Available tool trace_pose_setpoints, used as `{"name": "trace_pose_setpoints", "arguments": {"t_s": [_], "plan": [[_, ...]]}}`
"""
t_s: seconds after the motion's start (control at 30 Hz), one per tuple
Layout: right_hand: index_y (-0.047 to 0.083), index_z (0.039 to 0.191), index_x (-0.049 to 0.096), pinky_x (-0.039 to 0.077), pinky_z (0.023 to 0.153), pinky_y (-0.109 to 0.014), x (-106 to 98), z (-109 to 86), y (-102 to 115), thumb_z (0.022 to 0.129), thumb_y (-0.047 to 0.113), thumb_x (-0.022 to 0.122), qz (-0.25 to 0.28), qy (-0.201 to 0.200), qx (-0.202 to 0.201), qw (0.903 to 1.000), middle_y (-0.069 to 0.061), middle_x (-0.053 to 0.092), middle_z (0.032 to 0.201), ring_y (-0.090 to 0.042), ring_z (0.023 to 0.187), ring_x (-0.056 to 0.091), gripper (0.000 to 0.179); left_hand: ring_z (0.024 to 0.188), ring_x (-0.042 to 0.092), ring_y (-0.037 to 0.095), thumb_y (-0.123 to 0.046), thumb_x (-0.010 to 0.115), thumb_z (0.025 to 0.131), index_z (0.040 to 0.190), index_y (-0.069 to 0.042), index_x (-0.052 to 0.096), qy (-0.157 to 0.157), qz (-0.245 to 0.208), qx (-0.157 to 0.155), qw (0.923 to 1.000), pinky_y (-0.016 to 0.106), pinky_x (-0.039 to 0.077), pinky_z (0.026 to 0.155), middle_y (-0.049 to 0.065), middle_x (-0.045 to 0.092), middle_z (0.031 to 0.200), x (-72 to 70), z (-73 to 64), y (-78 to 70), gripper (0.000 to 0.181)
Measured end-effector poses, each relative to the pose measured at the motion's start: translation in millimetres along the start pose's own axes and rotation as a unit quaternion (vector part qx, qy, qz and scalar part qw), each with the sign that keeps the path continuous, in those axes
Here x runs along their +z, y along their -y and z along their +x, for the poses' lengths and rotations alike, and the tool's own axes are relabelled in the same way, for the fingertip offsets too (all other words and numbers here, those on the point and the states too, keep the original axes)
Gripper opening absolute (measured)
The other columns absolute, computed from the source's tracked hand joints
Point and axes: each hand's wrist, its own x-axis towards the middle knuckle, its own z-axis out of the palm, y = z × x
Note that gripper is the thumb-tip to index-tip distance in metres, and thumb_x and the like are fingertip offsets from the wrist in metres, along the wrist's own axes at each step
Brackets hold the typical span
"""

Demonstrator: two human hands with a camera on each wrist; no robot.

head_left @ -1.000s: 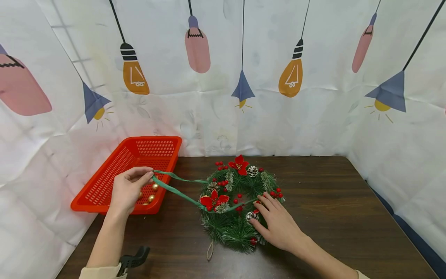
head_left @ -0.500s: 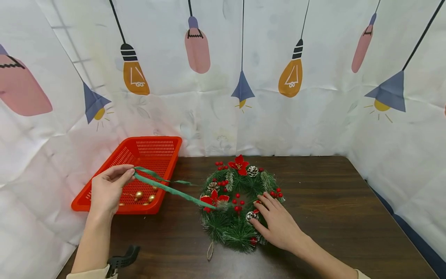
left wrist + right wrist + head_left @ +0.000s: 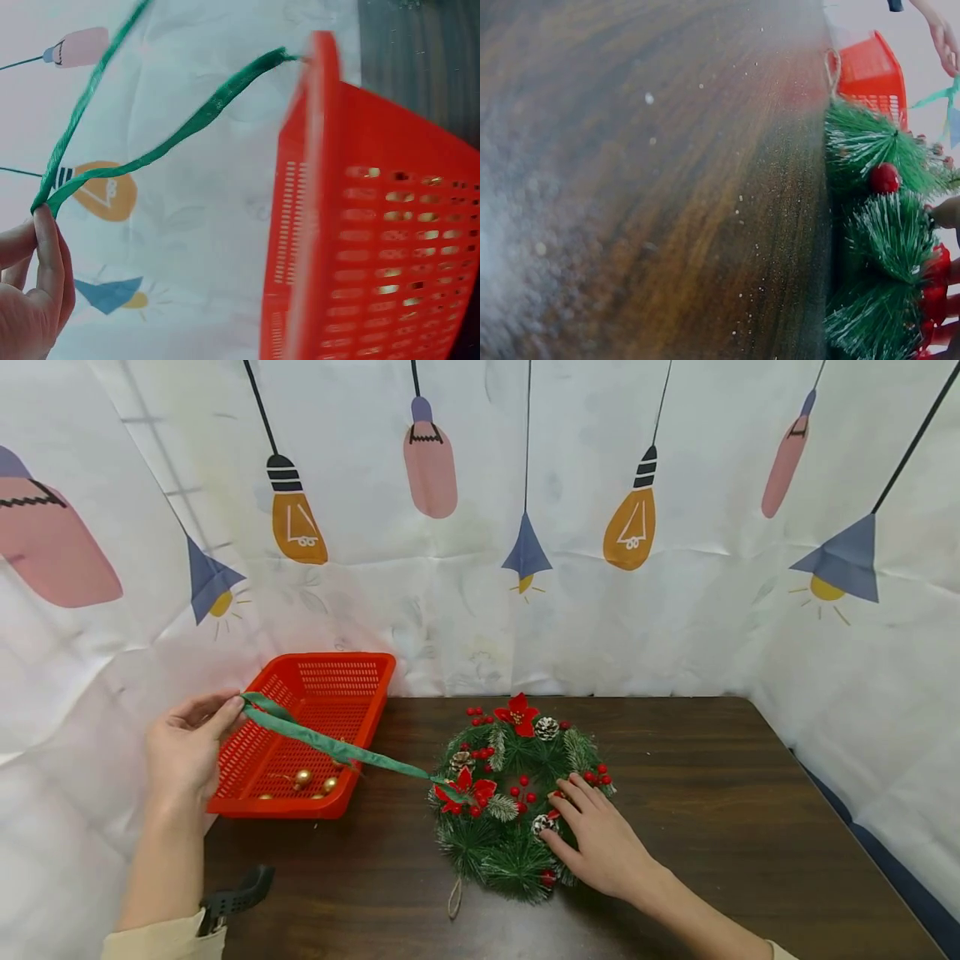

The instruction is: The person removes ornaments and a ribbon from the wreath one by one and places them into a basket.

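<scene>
My left hand (image 3: 183,739) pinches a green ribbon (image 3: 337,749) between thumb and fingertips, beside the red basket's left side. From the pinch, two lengths of ribbon run off; in the head view one stretches to the wreath's left side, over a red flower (image 3: 467,791). In the left wrist view the other ribbon (image 3: 191,124) length ends in a frayed tip near the basket rim. A green Christmas wreath (image 3: 517,860) with red berries, red flowers and pine cones lies on the table. My right hand (image 3: 603,843) rests with spread fingers on the wreath's right side.
The red plastic basket (image 3: 360,727) stands at the table's back left, with several gold balls (image 3: 302,778) inside. A twine loop (image 3: 455,897) sticks out from the wreath's front. Behind the dark wooden table (image 3: 697,777) hangs a printed curtain (image 3: 450,610).
My left hand has moved left and slightly up, drawing the green ribbon off the wreath's middle and right side. The right hand stays on the wreath.
</scene>
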Motion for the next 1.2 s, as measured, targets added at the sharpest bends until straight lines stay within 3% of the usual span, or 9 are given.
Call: {"name": "trace_pose_setpoints", "arguments": {"t_s": [0.17,0.4,0.7,0.93,1.2], "plan": [[0.002,0.14,0.062,0.03,0.115,-0.062,0.3,-1.1,0.0,0.104,0.05,0.055,0.001,0.004,0.003,1.0,-0.019,0.048,0.152,-0.04,0.149,0.03,0.06,0.073,0.075,0.016,0.004,0.082,0.082,0.103,0.006,0.077,-0.031,-0.01,0.01,0.9994,0.025,0.059,0.073,0.008,0.074,0.09,4.5,10.7,-17.5,0.022],[0.002,0.139,0.062,0.03,0.115,-0.062,0.3,-1.2,0.1,0.104,0.05,0.056,-0.001,-0.003,0.0,1.0,-0.02,0.048,0.152,-0.041,0.149,0.031,0.06,0.075,0.076,0.019,0.006,0.083,0.079,0.106,0.008,0.076,-0.049,-0.057,0.016,0.997,0.028,0.06,0.072,0.01,0.073,0.092,12.9,23.3,-39.5,0.028],[0.003,0.139,0.062,0.03,0.116,-0.061,0.9,-1.3,-0.5,0.104,0.051,0.055,-0.005,-0.006,-0.001,1.0,-0.019,0.048,0.152,-0.04,0.149,0.031,0.06,0.082,0.076,0.02,0.004,0.087,0.075,0.11,0.009,0.075,-0.056,-0.071,0.028,0.9955,0.028,0.059,0.073,0.012,0.069,0.099,23.5,36.2,-62.1,0.038],[0.002,0.139,0.062,0.03,0.116,-0.06,0.1,-1.2,-0.3,0.104,0.051,0.055,-0.006,-0.007,-0.003,1.0,-0.019,0.048,0.152,-0.04,0.148,0.031,0.06,0.075,0.076,0.023,0.013,0.083,0.076,0.108,0.013,0.073,-0.057,-0.122,0.057,0.9893,0.032,0.06,0.074,0.015,0.069,0.092,33.4,47.3,-75.2,0.034],[0.001,0.139,0.062,0.03,0.116,-0.061,-0.5,-0.9,0.3,0.104,0.049,0.056,-0.001,-0.007,-0.003,1.0,-0.02,0.048,0.152,-0.041,0.148,0.031,0.059,0.08,0.074,0.019,0.005,0.084,0.078,0.108,0.009,0.075,-0.088,-0.084,0.083,0.9891,0.028,0.058,0.079,0.011,0.064,0.101,47.1,53.9,-87.1,0.031]]}}
